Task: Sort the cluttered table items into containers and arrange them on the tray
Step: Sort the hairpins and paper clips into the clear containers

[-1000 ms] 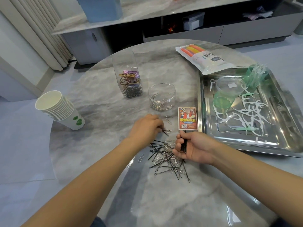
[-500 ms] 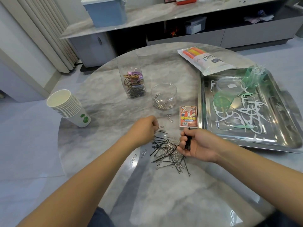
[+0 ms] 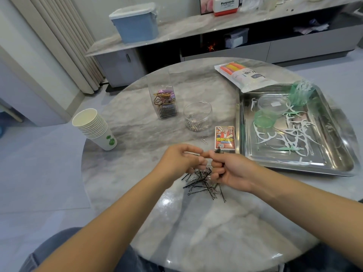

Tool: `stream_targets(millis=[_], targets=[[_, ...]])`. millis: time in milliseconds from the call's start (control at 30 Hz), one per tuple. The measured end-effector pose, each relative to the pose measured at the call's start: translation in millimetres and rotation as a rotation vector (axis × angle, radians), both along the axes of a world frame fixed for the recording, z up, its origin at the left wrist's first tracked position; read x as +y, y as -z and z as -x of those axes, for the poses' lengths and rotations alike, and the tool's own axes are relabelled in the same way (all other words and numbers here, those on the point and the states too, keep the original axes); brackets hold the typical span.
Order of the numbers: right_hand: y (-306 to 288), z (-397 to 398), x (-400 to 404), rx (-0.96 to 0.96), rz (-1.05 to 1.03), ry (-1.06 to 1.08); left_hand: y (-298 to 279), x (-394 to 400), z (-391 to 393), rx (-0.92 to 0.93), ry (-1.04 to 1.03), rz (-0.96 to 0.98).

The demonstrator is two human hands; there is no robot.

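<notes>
Hairpins (image 3: 204, 183) lie heaped on the bench just in front of the card box (image 3: 225, 139). Your left hand (image 3: 179, 161) pinches one pin, passing it to your right hand (image 3: 228, 169), which grips a bundle. Next, you probably gather more, then drop them into the tall jar (image 3: 164, 95) behind the box.

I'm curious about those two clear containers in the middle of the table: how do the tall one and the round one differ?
The tall square container is narrow and ribbed near its base; the round jar is short and wide. The tall square container holds dark pins below with pink and gold clips on top; the round jar holds only silver paper clips. Both are transparent, lidless, upright on the table and partly filled.
</notes>
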State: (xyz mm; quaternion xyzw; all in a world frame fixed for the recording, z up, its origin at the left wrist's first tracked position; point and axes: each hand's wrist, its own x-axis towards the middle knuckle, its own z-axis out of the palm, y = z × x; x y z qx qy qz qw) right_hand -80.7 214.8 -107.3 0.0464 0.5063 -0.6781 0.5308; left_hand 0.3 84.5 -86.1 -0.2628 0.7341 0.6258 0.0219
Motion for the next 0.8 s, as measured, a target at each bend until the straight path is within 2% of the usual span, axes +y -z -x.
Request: stream_targets(millis=[100,300,467,600,700,800], targets=[[4.7,2.5,-0.4,0.049,-0.046,0.043,1.1,3.4,4.9,-0.008,-0.011,0.022],[8.2,11.7,2.1,0.030,-0.112,0.048,34.3,-40.1,26.1,-0.122,0.025,0.711],[9.1,13.5,1.2,-0.032,-0.079,-0.026,61.6,-42.9,37.3,-0.096,0.227,0.949],[5.3,13.1,0.5,-0.089,-0.007,-0.006,65.5,-40.4,37.0,-0.210,0.319,1.112],[7.0,14.5,0.6,-0.084,0.012,0.018,57.0,-34.0,32.5,-0.248,0.261,1.054],[10.8,14.2,-0.8,-0.087,0.012,0.013,36.7,-23.3,24.1,-0.176,0.061,0.761]])
